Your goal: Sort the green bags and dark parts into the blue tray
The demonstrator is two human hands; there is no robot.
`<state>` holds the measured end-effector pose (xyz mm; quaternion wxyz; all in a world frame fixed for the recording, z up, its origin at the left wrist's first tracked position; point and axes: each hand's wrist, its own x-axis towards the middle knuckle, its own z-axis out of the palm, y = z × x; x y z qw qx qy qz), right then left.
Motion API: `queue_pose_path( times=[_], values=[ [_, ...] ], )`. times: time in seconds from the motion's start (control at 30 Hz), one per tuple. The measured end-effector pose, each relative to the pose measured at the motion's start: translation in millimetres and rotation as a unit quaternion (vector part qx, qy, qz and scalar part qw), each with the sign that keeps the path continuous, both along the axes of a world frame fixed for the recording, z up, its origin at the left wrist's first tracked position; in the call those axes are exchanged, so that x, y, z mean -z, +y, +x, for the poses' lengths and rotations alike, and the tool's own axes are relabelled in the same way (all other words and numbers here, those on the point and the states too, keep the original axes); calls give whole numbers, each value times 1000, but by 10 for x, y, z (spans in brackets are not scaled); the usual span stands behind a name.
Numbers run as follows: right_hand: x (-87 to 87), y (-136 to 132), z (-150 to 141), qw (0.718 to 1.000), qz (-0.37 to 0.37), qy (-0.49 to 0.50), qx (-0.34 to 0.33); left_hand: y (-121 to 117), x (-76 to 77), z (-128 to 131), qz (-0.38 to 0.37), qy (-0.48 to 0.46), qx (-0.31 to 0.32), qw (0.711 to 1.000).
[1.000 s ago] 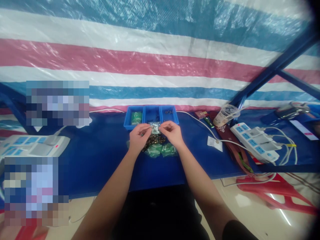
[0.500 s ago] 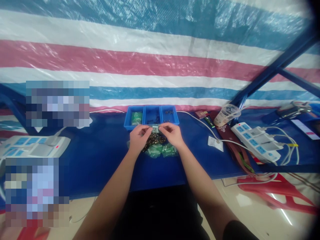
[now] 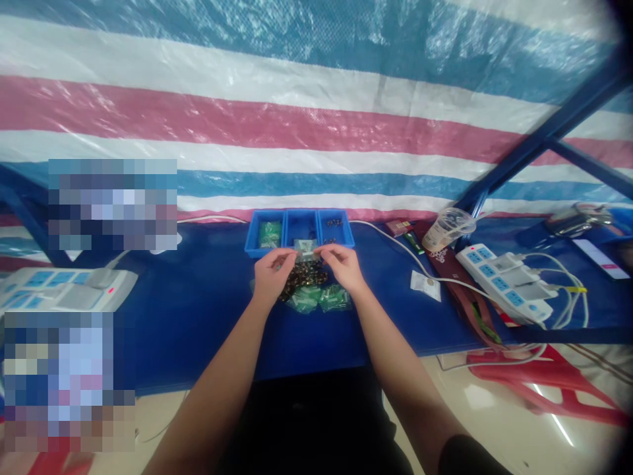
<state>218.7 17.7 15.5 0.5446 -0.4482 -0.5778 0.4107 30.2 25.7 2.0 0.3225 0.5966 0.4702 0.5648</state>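
Between my two hands is a small clear plastic bag [image 3: 305, 248], pinched at its left edge by my left hand [image 3: 273, 272] and at its right edge by my right hand [image 3: 342, 265]. What the bag contains is too small to make out. Just under my hands lies a heap of small brass-coloured metal parts [image 3: 302, 280]. Nearer to me, greenish clear packets [image 3: 306, 300] rest against the heap. Behind my hands stands a blue bin with three compartments [image 3: 251, 239]. Green packets [image 3: 270, 233] fill its left compartment, and small dark parts [image 3: 333, 223] lie in the right one.
On the right are a plastic cup [image 3: 448, 229], a brown strap-like bag [image 3: 448, 280], a small white packet [image 3: 425, 285] and a power strip [image 3: 502, 284] with cables. Another power strip [image 3: 69, 287] is at the left. A striped tarp [image 3: 316, 125] hangs behind the blue table [image 3: 208, 316].
The small bag now shows more fully between my fingers, and my hands have moved slightly apart. The bin and the heap stay where they were.
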Motion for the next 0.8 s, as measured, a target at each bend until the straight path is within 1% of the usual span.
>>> queue_pose_path(
  times=[0.1, 0.2, 0.3, 0.37, 0.47, 0.53, 0.63, 0.7, 0.8],
  values=[
    [4, 4, -23, 1000, -1, 6, 14, 16, 41, 21, 12, -6, 14, 1000],
    [3, 1, -51, 1000, -6, 7, 12, 24, 55, 39, 13, -11, 9, 1000],
    [-4, -4, -61, 1000, -17, 12, 10, 20, 43, 42, -4, -15, 5, 1000],
    [2, 0, -56, 1000, -25, 11, 10, 17, 31, 42, -19, -22, 13, 999],
    [34, 20, -37, 999, -37, 18, -2, 32, 17, 42, -39, -52, 8, 998],
    [62, 41, -20, 998, -49, 25, -8, 60, 13, 34, -53, -76, -15, 996],
    [89, 68, 5, 997, -70, 12, 20, 117, 8, 2, -64, -113, -56, 990],
    [98, 77, 14, 996, -77, -6, 44, 148, -2, -28, -56, -134, -90, 985],
    [108, 77, 11, 996, -75, -28, 50, 169, -34, -71, -21, -143, -154, 977]
  ],
)
